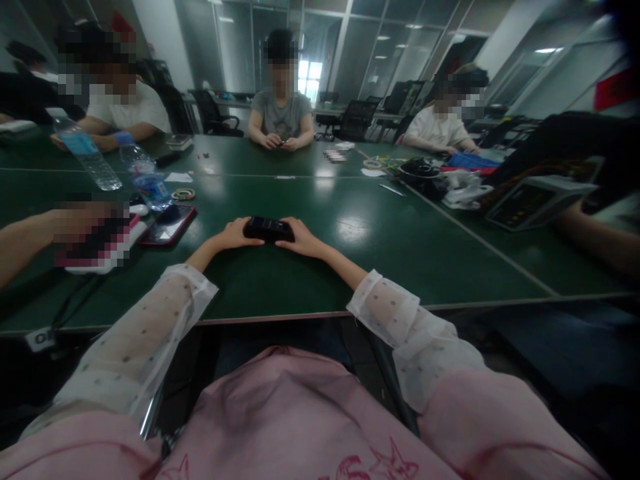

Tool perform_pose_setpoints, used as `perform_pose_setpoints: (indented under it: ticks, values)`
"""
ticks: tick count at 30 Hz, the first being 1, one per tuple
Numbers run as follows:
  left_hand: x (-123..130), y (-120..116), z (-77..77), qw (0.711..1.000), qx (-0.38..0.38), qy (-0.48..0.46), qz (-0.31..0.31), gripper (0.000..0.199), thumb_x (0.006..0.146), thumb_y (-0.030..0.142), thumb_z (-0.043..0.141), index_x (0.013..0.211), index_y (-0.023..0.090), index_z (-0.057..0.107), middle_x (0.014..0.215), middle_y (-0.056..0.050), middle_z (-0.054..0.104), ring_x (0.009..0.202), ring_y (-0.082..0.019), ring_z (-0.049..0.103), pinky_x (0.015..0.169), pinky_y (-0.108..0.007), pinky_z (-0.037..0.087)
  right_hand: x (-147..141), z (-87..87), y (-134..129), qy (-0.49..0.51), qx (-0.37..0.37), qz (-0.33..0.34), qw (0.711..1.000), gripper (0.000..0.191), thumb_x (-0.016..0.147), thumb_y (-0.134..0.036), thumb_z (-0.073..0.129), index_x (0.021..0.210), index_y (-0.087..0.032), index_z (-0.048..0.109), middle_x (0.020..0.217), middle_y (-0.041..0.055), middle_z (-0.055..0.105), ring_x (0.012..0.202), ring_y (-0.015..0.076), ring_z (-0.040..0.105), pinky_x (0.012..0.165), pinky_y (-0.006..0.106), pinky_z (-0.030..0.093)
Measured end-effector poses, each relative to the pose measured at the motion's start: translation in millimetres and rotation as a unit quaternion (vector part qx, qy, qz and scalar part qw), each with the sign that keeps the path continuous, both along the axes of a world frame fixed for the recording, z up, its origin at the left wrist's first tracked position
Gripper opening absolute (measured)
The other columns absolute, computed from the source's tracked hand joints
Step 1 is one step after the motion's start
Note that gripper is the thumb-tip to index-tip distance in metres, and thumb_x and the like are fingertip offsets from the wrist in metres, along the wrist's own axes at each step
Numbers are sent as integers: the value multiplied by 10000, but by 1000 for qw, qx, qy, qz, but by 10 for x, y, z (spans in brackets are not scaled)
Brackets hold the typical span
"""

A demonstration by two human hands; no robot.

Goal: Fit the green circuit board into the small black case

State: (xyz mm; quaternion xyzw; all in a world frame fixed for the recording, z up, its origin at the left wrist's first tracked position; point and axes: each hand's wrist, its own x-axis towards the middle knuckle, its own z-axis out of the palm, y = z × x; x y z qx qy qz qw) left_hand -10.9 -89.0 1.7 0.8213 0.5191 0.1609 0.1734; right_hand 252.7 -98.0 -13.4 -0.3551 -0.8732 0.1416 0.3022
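A small black device (270, 229) with a dark screen rests at the middle of the green table (300, 280), between both hands. My left hand (236, 235) closes round its left end, thumb along the near edge. On the right end, my right hand (302, 237) grips it in the same way, thumb at the near edge. The two thumbs point toward each other with a small gap between them. Parts of the device's ends are hidden under the fingers.
Left: a red-edged phone (169, 225), a tape roll (183, 194), bottles (145, 177) and another person's hand. Right: a boxy metal unit (540, 200), plastic bags (463, 187), a black bag (423, 175) and a pen (393, 191). Several people sit around the table.
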Motion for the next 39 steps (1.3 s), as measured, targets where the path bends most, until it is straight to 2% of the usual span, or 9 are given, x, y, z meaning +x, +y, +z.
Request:
perform_pose_setpoints:
  ticks: [8, 21, 39]
  values:
    - [-21, 40, -58, 1000, 8, -7, -4, 862, 674, 719, 672, 1339, 199, 499, 1315, -140, 573, 1223, -350, 515, 1036, -492, 386, -10, 3, 3, -5, 3, -1, 1000, 665, 795, -597, 636, 1266, -158, 466, 1234, 178, 576, 1107, 332, 551, 958, 516, 459]
    - [-5, -9, 3, 1000, -6, -10, -3, 866, 679, 712, 670, 1353, 200, 488, 1338, -143, 561, 1229, -354, 512, 1036, -497, 386, 2, -20, 14, 7, -2, 1, 1000, 682, 791, -605, 646, 1283, -172, 462, 1253, 167, 571, 1121, 327, 543, 953, 504, 460]
    - [-24, 33, -55, 1000, 6, -12, -5, 826, 666, 703, 683, 1306, 205, 525, 1290, -136, 585, 1196, -351, 537, 1015, -486, 405, -40, -41, -4, 58, -6, -13, 998, 592, 799, -590, 649, 1194, -174, 503, 1127, 152, 620, 1029, 300, 603, 894, 474, 496]
